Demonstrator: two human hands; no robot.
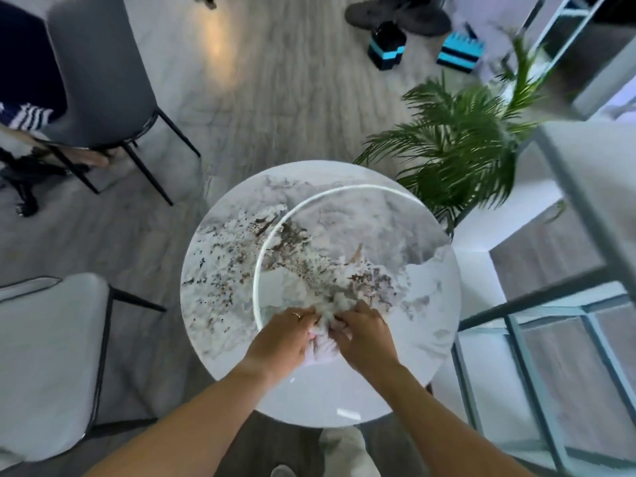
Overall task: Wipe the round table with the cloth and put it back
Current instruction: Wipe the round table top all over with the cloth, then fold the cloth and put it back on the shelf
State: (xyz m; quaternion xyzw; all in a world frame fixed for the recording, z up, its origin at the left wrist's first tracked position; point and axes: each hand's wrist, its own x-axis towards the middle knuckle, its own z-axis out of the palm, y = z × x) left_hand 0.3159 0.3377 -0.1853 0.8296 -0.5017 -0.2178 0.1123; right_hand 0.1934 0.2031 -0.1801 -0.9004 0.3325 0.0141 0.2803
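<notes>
The round table [223, 270] has a glossy white marble top with brown and grey flecks and a bright ring of reflected light. A pale, bunched cloth [325, 330] lies on the near half of the top. My left hand [282, 342] and my right hand [364, 337] both grip the cloth, one on each side, fingers curled into its folds. A ring shows on my left hand. Most of the cloth is hidden between and under the hands.
A white chair [44, 356] stands at the near left and a grey chair [99, 74] at the far left. A green potted palm [461, 146] touches the table's far right side. A metal-framed shelf [550, 304] rises on the right. Dark boxes [385, 46] sit on the floor beyond.
</notes>
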